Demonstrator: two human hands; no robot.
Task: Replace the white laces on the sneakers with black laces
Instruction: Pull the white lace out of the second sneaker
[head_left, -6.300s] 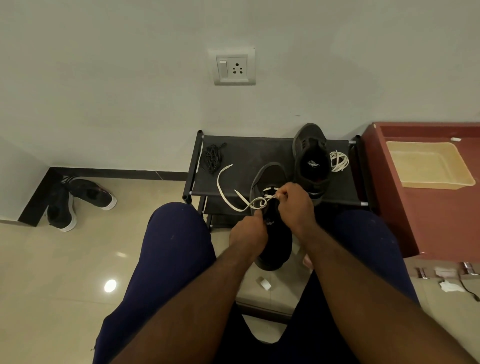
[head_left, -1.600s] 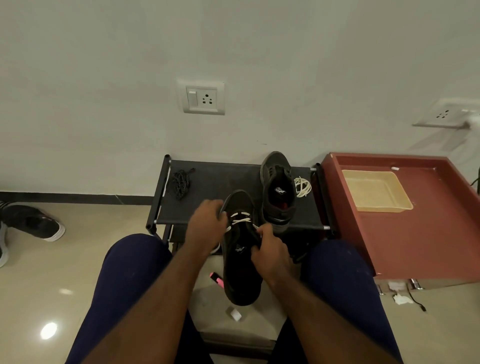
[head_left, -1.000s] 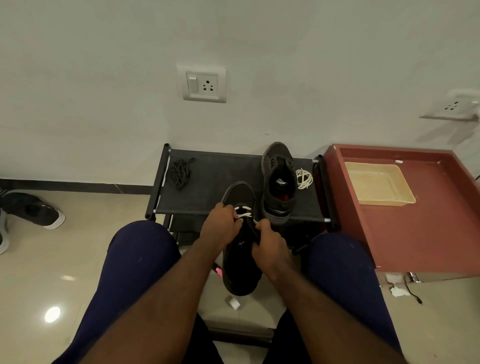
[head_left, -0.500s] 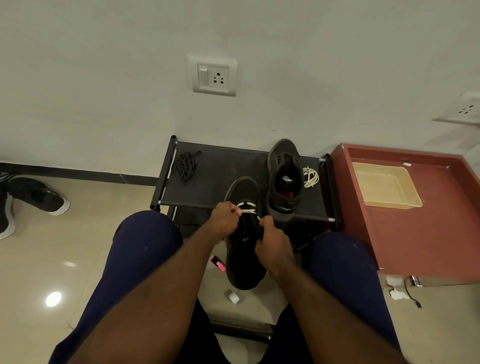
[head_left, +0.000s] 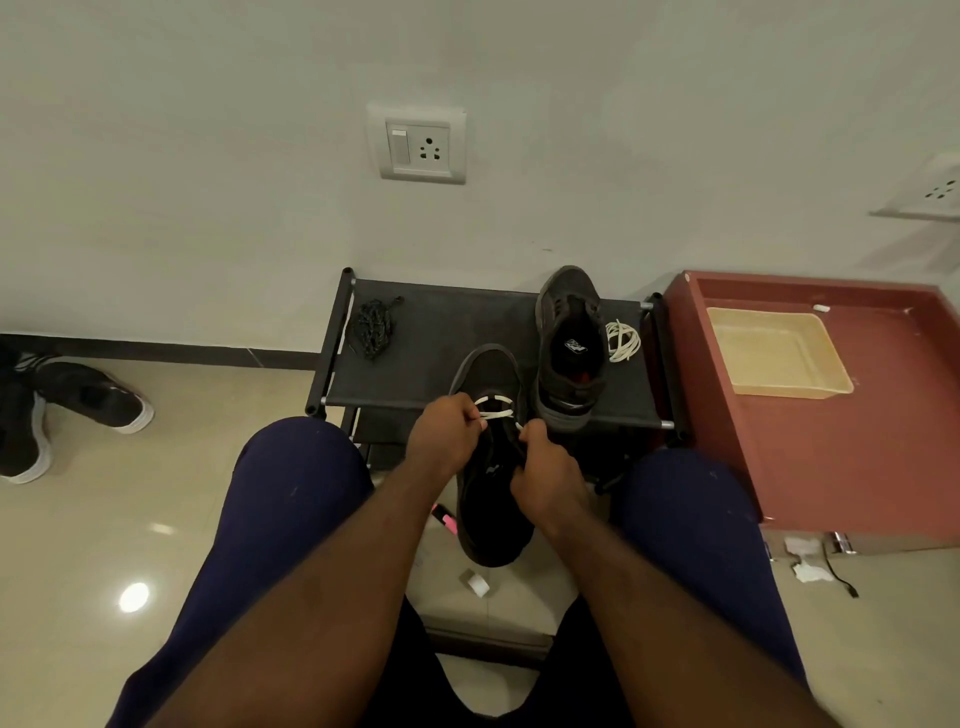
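A pale wall fills the upper half of the frame, and a glossy beige floor spreads across the lower left. The person's legs, in dark blue, run up from the bottom edge on either side of centre. At right stands a red cabinet with a beige tray on its top. A black shoe rack stands against the wall at centre.

The held sneaker, black, hangs between the knees at centre, toe towards the rack and heel towards the camera. The second sneaker stands on the rack's right part, just beyond it. A pair of dark shoes lies on the floor at the left edge.

The left hand pinches the left end of the white lace, which crosses the held sneaker's lowest eyelets in two short rows. The right hand is curled round the held sneaker's right side, its fingertips at the lace's right end.

A wall socket sits above the rack. The black laces lie bundled on the rack's left part; a white lace coil lies just right of the second sneaker. A pink object and a white scrap lie on the floor beneath the hands.
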